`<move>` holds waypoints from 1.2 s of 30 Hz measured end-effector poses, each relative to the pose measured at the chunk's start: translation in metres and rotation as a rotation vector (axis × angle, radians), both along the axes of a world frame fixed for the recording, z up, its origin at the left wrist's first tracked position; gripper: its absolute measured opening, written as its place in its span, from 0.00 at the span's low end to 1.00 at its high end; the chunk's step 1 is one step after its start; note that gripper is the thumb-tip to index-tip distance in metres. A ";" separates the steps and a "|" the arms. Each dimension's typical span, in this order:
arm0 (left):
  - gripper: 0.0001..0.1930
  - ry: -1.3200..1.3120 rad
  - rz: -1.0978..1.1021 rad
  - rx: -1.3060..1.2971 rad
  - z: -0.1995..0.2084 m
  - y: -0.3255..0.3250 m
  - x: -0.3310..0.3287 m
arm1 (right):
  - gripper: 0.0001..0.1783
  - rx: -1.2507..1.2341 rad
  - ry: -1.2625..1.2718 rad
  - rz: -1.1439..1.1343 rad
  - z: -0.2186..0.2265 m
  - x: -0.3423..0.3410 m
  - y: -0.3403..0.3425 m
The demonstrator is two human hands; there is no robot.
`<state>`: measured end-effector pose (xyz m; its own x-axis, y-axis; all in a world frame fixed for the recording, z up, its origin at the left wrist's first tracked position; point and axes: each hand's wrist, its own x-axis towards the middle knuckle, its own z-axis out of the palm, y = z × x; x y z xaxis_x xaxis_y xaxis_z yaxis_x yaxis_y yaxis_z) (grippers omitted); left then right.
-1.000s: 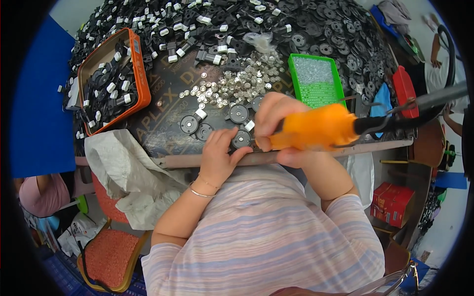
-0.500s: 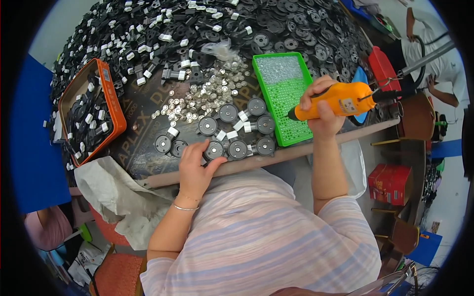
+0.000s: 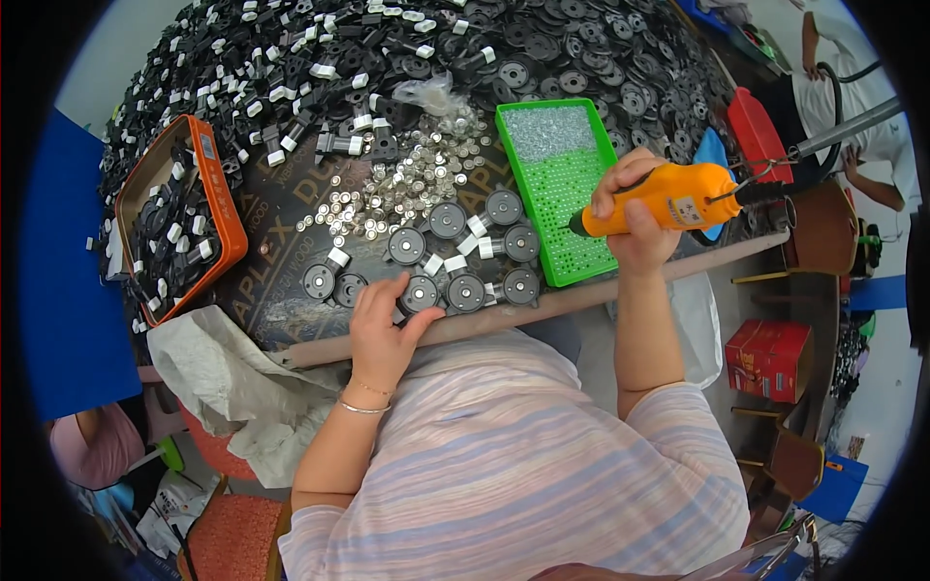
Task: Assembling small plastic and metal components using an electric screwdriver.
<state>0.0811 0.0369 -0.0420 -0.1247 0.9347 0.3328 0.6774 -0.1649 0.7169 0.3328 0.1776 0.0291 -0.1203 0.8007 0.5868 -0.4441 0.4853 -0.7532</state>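
1. While the orange electric screwdriver (image 3: 678, 198) sat clasped in the right hand (image 3: 635, 221), its dark tip (image 3: 576, 225) pointed over the green tray (image 3: 581, 259).
2. Left of that tray, the left hand (image 3: 380, 327) held a black wheel (image 3: 420, 293) between thumb and fingers.
3. Silver discs (image 3: 409, 186) lay left of the tray, heaped black parts (image 3: 557, 46) beyond it.

black wheel (image 3: 421, 293) partly hidden by left hand (image 3: 380, 321), pieces (image 3: 550, 134) in green tray (image 3: 570, 197) too small to tell, pile (image 3: 542, 46) cut off above
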 end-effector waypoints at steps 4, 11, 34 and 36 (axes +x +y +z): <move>0.27 0.005 0.003 0.003 -0.001 -0.001 -0.002 | 0.13 -0.023 -0.007 0.034 0.001 -0.003 0.000; 0.27 -0.011 0.001 -0.026 0.001 0.000 -0.001 | 0.19 0.041 0.062 0.111 0.029 -0.015 -0.011; 0.26 -0.035 -0.050 -0.080 0.004 -0.001 -0.004 | 0.20 -0.033 -0.123 0.525 0.015 -0.124 -0.042; 0.25 -0.047 -0.041 -0.041 0.009 0.000 -0.002 | 0.20 -0.052 -0.099 0.537 0.020 -0.120 -0.040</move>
